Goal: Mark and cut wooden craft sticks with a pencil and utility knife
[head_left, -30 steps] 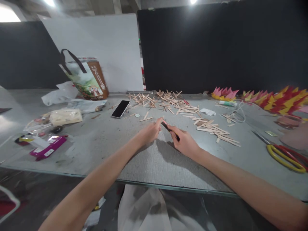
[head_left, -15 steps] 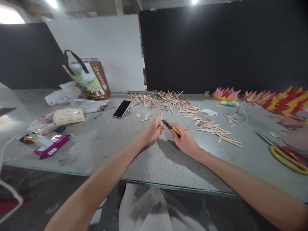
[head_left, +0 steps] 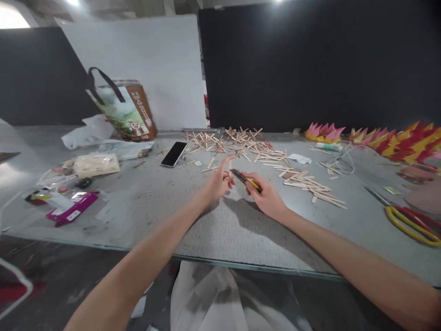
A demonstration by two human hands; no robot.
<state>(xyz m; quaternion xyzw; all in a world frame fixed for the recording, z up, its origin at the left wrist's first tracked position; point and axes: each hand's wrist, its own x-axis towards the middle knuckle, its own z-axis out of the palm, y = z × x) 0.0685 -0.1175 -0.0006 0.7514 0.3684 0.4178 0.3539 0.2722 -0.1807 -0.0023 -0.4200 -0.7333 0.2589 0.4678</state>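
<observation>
My right hand [head_left: 266,195] is wrapped round a yellow and black utility knife [head_left: 252,184], its blade end pointing left toward my other hand. Between the thumb and fingers of my left hand [head_left: 220,180] is a small wooden stick [head_left: 230,164], mostly covered by the fingers; the index finger is stretched out above it. The knife's tip is close to the stick, and I cannot tell whether they touch. Beyond both hands lie loose flat wooden sticks [head_left: 270,156] and a heap of sticks joined into crosses [head_left: 206,141].
A phone [head_left: 174,154] lies left of the sticks, with a printed bag [head_left: 129,112] behind it. Large scissors [head_left: 409,220] with red and yellow handles rest at the right, near folded paper pieces [head_left: 406,142]. A purple packet [head_left: 73,208] sits at the left. The table edge [head_left: 220,263] runs close to me.
The left index finger has lifted and stretched out over the stick. The knife stays beside the stick in my right hand. The whole view has shifted slightly.
</observation>
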